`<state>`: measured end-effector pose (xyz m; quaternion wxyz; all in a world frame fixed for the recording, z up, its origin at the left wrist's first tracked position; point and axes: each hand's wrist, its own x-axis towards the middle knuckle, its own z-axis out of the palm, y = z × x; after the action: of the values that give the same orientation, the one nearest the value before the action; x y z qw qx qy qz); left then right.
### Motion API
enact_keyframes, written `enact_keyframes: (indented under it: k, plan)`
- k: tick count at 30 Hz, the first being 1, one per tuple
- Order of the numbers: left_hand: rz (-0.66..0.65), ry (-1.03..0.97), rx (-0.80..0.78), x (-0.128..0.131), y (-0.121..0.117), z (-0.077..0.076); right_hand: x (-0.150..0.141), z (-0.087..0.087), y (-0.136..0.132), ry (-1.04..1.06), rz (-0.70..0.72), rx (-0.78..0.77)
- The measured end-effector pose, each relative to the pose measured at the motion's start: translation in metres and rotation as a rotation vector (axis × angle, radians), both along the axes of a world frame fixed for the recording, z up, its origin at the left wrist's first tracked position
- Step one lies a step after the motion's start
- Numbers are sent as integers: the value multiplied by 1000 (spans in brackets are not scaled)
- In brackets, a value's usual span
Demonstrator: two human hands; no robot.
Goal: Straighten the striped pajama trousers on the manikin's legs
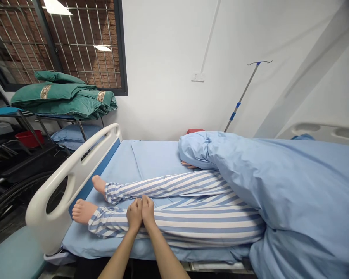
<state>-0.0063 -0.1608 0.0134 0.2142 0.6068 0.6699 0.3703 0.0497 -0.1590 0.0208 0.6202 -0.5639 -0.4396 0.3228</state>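
My left hand (134,214) and my right hand (148,210) are side by side, touching, with their fingers curled in. Nothing shows in either one. Both are over the near leg of the striped trousers (203,224); whether they rest on the cloth, I cannot tell. The trousers are on a figure lying on the bed, its bare feet (84,211) smooth like a manikin's. A light blue quilt (291,174) is folded back over the upper body. Fingers of the figure's hand (188,165) stick out from under the quilt's edge.
A white footboard (36,205) closes the bed's left end. Beyond it stand a wheelchair (17,186), a red basin (29,138) and folded green quilts (64,97). An IV pole (244,93) rises by the far wall. A teal seat (16,252) is at lower left.
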Motion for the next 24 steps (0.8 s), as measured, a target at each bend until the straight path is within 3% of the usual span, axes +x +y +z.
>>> enact_keyframes:
  k: [5,8,13,19,24]
  plan:
    - [-75,80,-10,1,-4,2,21,6,-6,-312,38,34]
    - [-54,139,-16,2,-6,3,36,3,-12,-400,60,44]
    - [-74,110,-19,10,-5,8,45,-7,-17,-341,-10,1]
    - [-111,-132,36,43,-6,14,52,-2,-13,-99,-44,7]
    - [-91,-15,32,52,-12,6,59,-2,-10,-54,-57,2]
